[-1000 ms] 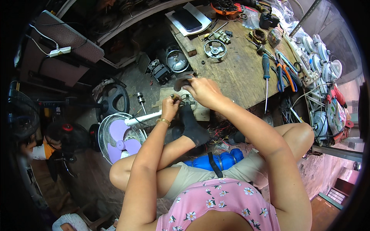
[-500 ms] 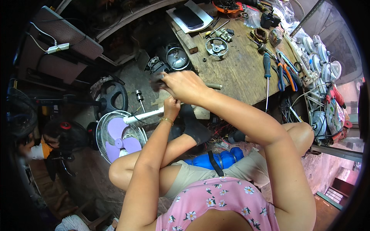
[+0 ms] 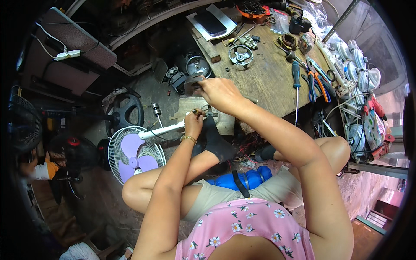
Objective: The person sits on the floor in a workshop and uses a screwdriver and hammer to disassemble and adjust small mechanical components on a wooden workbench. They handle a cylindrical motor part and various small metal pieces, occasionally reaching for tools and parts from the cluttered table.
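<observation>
My right hand (image 3: 222, 94) is raised and closed around a dark grey, flat-looking metal piece (image 3: 193, 83), blurred by motion, so its exact kind is unclear. Below it, my left hand (image 3: 193, 123) grips a short rod with a brass-coloured end (image 3: 197, 112). That rod stands over a pale board (image 3: 190, 105) on the floor. Against the board rests my foot in a dark sock (image 3: 213, 135), with a small metal part (image 3: 211, 115) by its toes. The two hands are apart.
A white fan with purple blades (image 3: 133, 162) lies left of my leg. On the wooden bench (image 3: 268, 73) are a metal motor housing (image 3: 241, 55), a screwdriver (image 3: 296, 80) and pliers (image 3: 321, 80). A phone (image 3: 210, 22) lies at its far end. White fan parts (image 3: 359, 58) crowd the right.
My right hand has lifted and shifted right with the grey metal piece, away from my left hand. The brass-coloured rod end in my left hand now shows.
</observation>
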Demonstrator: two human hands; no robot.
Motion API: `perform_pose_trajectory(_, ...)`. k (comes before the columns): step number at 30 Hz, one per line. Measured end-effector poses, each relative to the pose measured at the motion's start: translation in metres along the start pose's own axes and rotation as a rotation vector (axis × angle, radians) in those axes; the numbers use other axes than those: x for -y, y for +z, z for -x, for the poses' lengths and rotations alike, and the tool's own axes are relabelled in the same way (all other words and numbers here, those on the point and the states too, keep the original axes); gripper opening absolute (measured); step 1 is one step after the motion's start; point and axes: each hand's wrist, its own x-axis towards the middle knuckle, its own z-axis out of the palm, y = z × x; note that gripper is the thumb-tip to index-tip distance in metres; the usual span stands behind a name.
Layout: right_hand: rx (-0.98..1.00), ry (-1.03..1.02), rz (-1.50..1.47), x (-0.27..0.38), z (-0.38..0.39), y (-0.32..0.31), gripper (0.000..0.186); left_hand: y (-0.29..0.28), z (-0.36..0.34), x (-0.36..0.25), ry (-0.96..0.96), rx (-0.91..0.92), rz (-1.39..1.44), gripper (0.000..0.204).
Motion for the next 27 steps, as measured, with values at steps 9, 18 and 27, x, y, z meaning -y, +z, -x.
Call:
perform_pose_trajectory(9, 0.163, -0.126, 0.076, -0.011, 0.025, 0.042, 0.034, 0.004, 0.001, -0.006, 0.069, -0.101, -0.053, 0.008)
perform_pose_trajectory(18, -0.183, -0.227, -0.263, 0.028, 0.011, 0.012, 0.024, 0.012, 0.012, 0.019, 0.017, -0.09, -0.005, 0.005)
perform_pose_trajectory(27, 0.034, 0.122, -0.2, 0.004, 0.007, -0.012, 0.035, 0.008, -0.007, 0.0, -0.086, -0.085, 0.106, 0.007)
